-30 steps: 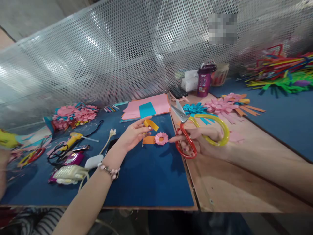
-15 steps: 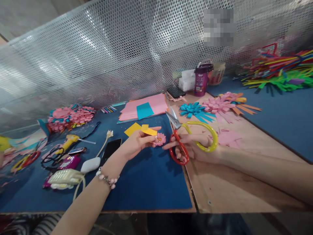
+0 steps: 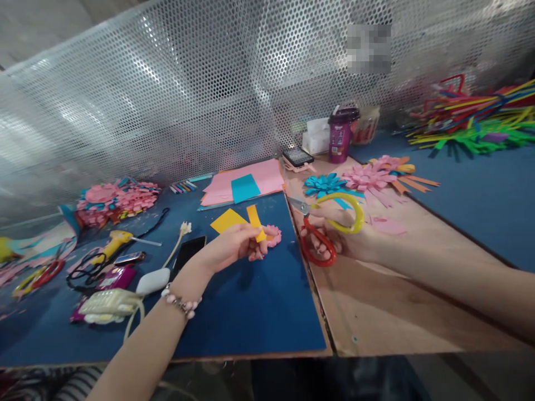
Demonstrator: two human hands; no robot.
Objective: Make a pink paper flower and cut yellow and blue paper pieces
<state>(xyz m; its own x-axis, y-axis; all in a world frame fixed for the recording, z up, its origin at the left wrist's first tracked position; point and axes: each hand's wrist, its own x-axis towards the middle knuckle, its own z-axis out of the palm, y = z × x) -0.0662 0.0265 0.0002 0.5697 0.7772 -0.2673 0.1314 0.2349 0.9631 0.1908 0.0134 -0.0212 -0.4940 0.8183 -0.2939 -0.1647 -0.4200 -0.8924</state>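
Observation:
My left hand [image 3: 234, 246] pinches a narrow yellow paper strip [image 3: 254, 218], which stands upright between the fingers. Just beyond the fingertips is a pink paper flower [image 3: 275, 236] with a scalloped edge; whether the fingers also hold it I cannot tell. A larger yellow paper piece [image 3: 228, 221] lies on the blue mat behind this hand. My right hand [image 3: 349, 231] grips scissors [image 3: 321, 252] with one red and one yellow handle loop. Their blades point up and left, apart from the strip, above the seam between mat and wooden board.
Pink paper sheets [image 3: 267, 177] with a blue piece [image 3: 246, 188] lie at the back. A glue gun [image 3: 119, 240], power strip [image 3: 109, 303] and phone [image 3: 191, 250] are at left. Paper flowers [image 3: 368, 177], a purple cup [image 3: 339, 139] and colourful strips [image 3: 489, 136] are at right.
The yellow strip has turned from lying nearly sideways to upright in my left fingers. My right hand has shifted slightly right and up with the scissors, away from the flower.

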